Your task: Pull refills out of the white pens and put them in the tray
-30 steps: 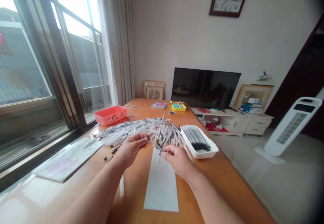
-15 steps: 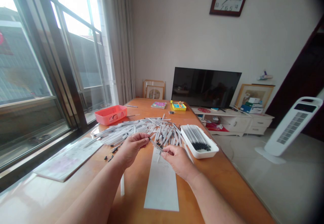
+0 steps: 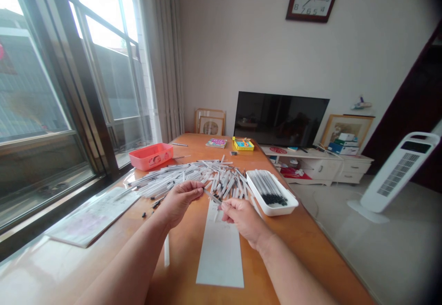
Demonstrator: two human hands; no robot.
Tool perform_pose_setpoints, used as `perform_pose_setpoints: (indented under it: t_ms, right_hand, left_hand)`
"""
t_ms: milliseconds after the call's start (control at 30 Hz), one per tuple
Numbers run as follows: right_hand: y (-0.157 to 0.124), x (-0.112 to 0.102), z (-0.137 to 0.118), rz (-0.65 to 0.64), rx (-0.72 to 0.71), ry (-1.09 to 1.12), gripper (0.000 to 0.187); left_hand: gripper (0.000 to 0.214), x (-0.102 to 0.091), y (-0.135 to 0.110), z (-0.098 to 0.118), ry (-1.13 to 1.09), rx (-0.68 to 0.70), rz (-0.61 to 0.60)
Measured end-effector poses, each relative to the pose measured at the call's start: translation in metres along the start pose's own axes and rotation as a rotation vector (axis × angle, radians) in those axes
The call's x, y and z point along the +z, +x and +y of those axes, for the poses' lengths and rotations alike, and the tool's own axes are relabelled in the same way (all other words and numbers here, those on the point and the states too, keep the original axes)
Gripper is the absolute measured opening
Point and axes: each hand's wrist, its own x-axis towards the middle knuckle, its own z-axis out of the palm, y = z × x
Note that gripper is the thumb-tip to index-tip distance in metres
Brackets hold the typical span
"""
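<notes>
By the window at the left, the pink tray (image 3: pixel 151 158) sits where it was, behind the heap of pens (image 3: pixel 186 175) on the surface (image 3: pixel 307 245). My left hand (image 3: pixel 177 201) hovers as before, its fingers (image 3: pixel 196 187) pinching one end of a single pen (image 3: pixel 211 196) above the paper strip (image 3: pixel 220 250). My right hand (image 3: pixel 243 217) pinches the other end and has crept slightly up toward the left hand since half a second ago. Just right of it, the white tray (image 3: pixel 276 210) of pens is unmoved.
</notes>
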Motion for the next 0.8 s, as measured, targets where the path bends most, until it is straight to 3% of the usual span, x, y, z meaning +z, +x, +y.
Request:
perform_pose_setpoints:
  t_ms: [233, 600, 800]
  right_hand:
    - [-0.002, 0.004, -0.004, -0.035, 0.019, 0.066, 0.046]
    - [-0.002, 0.006, -0.005, 0.044, -0.037, 0.076, 0.031]
    - [-0.006, 0.006, -0.009, -0.061, 0.056, 0.103, 0.045]
  left_hand:
    - [0.028, 0.005, -0.005, 0.007, -0.179, -0.037, 0.01]
    - [0.025, 0.01, -0.006, 0.004, -0.066, -0.045, -0.004]
    - [0.027, 0.014, -0.01, 0.013, -0.199, -0.11, -0.04]
